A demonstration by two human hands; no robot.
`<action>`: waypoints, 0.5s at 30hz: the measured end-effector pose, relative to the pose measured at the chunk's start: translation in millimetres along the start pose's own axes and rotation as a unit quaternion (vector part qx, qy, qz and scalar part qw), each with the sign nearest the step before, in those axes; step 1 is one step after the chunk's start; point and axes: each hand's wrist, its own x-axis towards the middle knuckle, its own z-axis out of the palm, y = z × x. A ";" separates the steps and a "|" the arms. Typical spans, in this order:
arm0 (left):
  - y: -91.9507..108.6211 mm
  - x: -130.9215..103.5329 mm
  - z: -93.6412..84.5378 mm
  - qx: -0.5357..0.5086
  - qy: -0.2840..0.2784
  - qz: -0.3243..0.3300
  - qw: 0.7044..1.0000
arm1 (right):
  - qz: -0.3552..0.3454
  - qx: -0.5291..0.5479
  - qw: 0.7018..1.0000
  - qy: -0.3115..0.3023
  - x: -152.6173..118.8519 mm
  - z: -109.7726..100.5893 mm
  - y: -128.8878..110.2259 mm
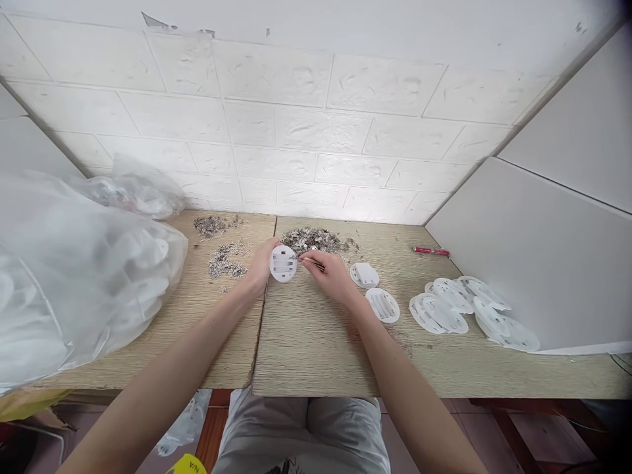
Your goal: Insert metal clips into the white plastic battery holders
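Head view: near the tabletop's [316, 349] back edge, my left hand [261, 266] pinches a white disc [283, 264] by its rim; my right fingers [313, 259], nearly closed, grip a thin tool [318, 264] (tip at the disc).

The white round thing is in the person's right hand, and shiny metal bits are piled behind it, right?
Not the right hand: the head view shows the left hand holding the white round thing. The shiny metal bits are piled behind it.
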 end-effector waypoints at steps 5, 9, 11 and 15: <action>0.6 -2.5 2.0 0.026 0.016 0.026 0.999 | -0.044 -0.050 0.997 0.036 -2.5 -1.3 6.3; 2.5 -4.4 3.6 0.023 0.024 0.015 0.999 | -0.061 -0.090 0.993 0.038 -2.9 -1.2 6.2; 3.1 -5.2 4.2 0.023 0.026 0.013 0.999 | -0.065 -0.100 0.992 0.039 -2.7 -1.2 5.1; 3.0 -5.6 4.7 0.029 0.025 0.024 0.999 | -0.069 -0.112 0.990 0.046 -2.3 -1.6 4.0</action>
